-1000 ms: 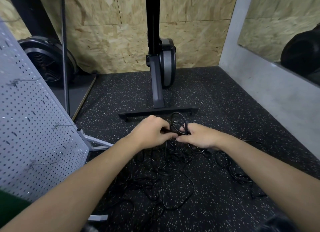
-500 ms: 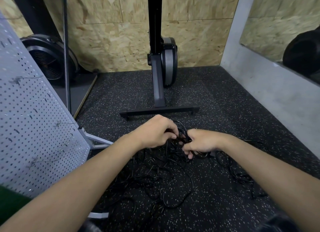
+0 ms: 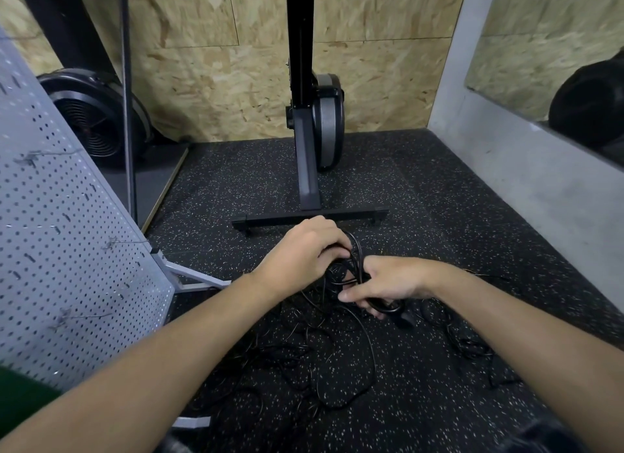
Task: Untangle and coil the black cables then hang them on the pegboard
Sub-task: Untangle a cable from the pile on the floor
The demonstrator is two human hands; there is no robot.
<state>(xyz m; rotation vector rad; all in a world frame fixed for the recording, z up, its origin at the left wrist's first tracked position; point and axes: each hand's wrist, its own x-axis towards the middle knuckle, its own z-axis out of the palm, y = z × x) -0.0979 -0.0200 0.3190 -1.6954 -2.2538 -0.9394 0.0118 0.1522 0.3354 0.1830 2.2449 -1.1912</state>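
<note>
On the speckled rubber floor (image 3: 456, 223), between the pegboard (image 3: 67, 256) and the grey wall (image 3: 523, 169), the black cables (image 3: 341, 361) lie in a loose tangle. A partly formed coil (image 3: 355, 260) is held just above it: the left hand (image 3: 304, 250) is curled round the upper loops, and the right hand (image 3: 388, 280) grips the lower part. For a clean coil, loops are best kept equal and flat, slack is fed slowly, and snags are cleared before tension is applied.
</note>
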